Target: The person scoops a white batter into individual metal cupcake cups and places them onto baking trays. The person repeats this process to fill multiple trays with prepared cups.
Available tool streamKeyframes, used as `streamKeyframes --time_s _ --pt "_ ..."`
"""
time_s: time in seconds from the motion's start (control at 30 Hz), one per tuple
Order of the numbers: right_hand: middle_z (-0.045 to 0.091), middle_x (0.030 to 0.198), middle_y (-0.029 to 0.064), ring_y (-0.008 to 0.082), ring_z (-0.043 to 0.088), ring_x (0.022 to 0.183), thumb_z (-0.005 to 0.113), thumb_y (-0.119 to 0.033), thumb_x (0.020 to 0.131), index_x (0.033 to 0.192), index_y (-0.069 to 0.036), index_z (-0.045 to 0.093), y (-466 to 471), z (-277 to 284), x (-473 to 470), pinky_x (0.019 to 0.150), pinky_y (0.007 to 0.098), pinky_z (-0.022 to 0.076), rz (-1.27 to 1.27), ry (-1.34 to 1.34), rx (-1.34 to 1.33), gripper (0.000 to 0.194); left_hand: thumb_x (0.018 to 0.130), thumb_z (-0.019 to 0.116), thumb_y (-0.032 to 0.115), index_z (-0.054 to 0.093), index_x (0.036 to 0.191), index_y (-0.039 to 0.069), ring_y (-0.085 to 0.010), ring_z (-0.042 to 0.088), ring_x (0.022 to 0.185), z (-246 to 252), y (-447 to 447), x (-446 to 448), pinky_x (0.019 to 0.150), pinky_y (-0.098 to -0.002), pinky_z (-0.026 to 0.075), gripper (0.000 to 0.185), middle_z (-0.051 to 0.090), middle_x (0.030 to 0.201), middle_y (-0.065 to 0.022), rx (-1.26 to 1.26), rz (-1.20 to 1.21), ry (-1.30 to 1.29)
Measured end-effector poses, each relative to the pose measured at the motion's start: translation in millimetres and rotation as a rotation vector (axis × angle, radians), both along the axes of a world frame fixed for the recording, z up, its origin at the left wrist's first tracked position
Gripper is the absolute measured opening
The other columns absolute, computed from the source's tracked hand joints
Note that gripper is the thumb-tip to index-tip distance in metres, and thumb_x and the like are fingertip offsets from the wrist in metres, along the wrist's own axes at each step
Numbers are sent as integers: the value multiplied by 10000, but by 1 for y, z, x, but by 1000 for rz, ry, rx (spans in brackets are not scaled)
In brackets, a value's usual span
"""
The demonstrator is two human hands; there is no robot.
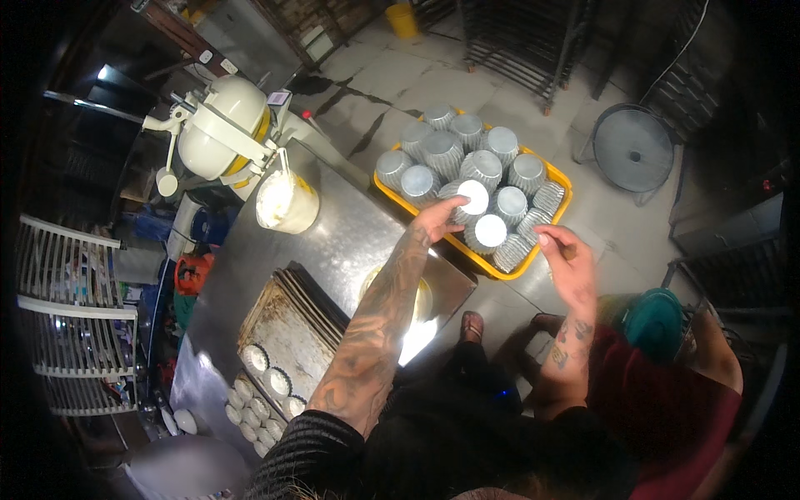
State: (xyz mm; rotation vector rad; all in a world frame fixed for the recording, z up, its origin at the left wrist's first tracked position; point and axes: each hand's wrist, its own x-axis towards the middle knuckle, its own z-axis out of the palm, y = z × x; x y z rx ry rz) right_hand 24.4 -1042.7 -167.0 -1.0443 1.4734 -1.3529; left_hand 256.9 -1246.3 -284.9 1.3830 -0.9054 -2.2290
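Note:
My left hand reaches over the near rim of a yellow plastic crate. Its thumb and fingers are around a stack of fluted metal baking moulds, whose top shines brightly. Other upside-down mould stacks fill the crate, and some lie on their sides along its right edge. Just off that right edge is my right hand, fingers curled around a small brown object, perhaps a handle; most of it is hidden by the hand.
On the steel table stand a white bucket and stacked baking trays with filled moulds. A cream-coloured mixer is beyond. Another person in a red top is at right. A floor fan and rack stand further off.

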Motion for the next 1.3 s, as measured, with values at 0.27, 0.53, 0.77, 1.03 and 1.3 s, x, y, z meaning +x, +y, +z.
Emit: streamKeyframes --time_s 0.27,0.53,0.77,1.03,1.3 --pt "670 855 17 49 496 648 468 -628 1081 1178 -18 685 -24 -61 43 598 241 412 230 -158 521 656 752 919 144 475 1361 -14 -343 651 1200 111 118 20 952 -400 563 771 580 1388 -235 -1153 -114 -458" --pt "658 1011 -29 16 470 629 784 -419 901 1561 -9 447 -4 -24 155 531 199 379 745 -646 105 848 551 1051 409 193 1603 88 -316 443 1444 152 227 136 1172 -478 439 1395 417 1562 -214 -1292 524 -48" --pt "466 773 -70 27 431 681 497 -525 1111 1226 58 681 -6 -20 243 640 224 380 567 -181 -19 623 681 1019 317 473 1447 -32 -230 635 1207 132 323 255 1054 -387 532 1003 628 1326 -119 -768 742 214" --pt "338 686 -85 46 331 600 429 -617 1099 1072 -12 707 18 15 280 579 231 344 438 -644 9 666 704 997 341 275 1523 3 -252 579 1279 89 414 323 1102 -398 480 1142 565 1369 -148 -868 716 -163" --pt "623 732 11 96 463 599 470 -477 1121 879 -18 741 129 64 418 603 269 433 1020 -493 -206 585 621 1005 317 355 1557 16 -374 453 1434 109 445 347 1199 -454 392 1179 445 1508 -225 -1080 574 -616"
